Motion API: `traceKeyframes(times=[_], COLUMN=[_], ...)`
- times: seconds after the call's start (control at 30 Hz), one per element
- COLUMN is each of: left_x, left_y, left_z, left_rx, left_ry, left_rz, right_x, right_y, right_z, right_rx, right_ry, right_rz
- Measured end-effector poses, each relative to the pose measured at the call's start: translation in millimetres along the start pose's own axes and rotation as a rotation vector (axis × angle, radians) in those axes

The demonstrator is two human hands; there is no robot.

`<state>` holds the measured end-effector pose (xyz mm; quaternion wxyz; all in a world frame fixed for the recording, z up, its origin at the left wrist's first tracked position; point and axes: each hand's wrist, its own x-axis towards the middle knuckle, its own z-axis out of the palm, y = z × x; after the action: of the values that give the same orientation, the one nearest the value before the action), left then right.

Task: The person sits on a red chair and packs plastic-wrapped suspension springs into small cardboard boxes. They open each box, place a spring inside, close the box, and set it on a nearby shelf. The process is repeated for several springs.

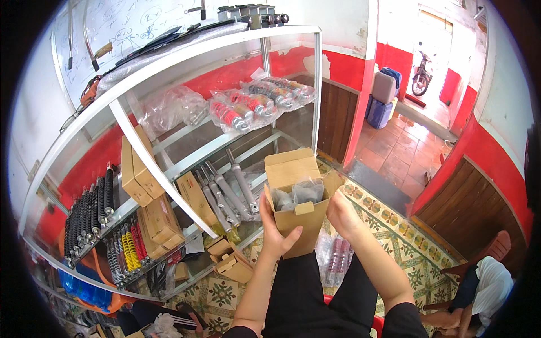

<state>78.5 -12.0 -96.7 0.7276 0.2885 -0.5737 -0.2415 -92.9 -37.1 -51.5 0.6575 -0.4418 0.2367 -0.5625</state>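
Note:
An upright brown cardboard box point(301, 231) stands at my lap with its top flaps up. Inside it, grey parts wrapped in clear plastic point(307, 192) show near the opening; their kind is hidden by the wrap. My left hand point(277, 232) grips the box's left side, thumb across the front. My right hand point(342, 215) is closed at the upper right edge, by the raised side flap point(332, 185), its fingertips partly hidden. Below the box, between my legs, red-purple shock absorbers in clear plastic point(338, 260) lie on the patterned floor.
A metal-framed glass shelf point(205, 152) at the left holds wrapped shock absorbers point(265, 98), grey fork tubes point(239, 180) and boxes point(160, 225). An opened carton point(232, 262) sits on the floor. Another person point(479, 293) is at the lower right; a doorway opens at the far right.

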Motion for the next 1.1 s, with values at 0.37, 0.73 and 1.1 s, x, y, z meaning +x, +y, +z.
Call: traceKeyframes(times=[0.37,0.73,1.1], left_x=[32,9,19], left_y=[26,7,19], left_z=[7,15,9], left_rx=[0.320,-0.061,-0.044], left_ry=[-0.028,-0.016,0.035], left_rz=[0.102,-0.025,0.051], right_x=[12,12,6], right_y=[-37,-33,-24], right_z=[24,7,13], right_rx=[-0.103,-0.362,-0.737], right_ry=[-0.077,-0.269,-0.195], right_rz=[-0.130,-0.388,-0.696])
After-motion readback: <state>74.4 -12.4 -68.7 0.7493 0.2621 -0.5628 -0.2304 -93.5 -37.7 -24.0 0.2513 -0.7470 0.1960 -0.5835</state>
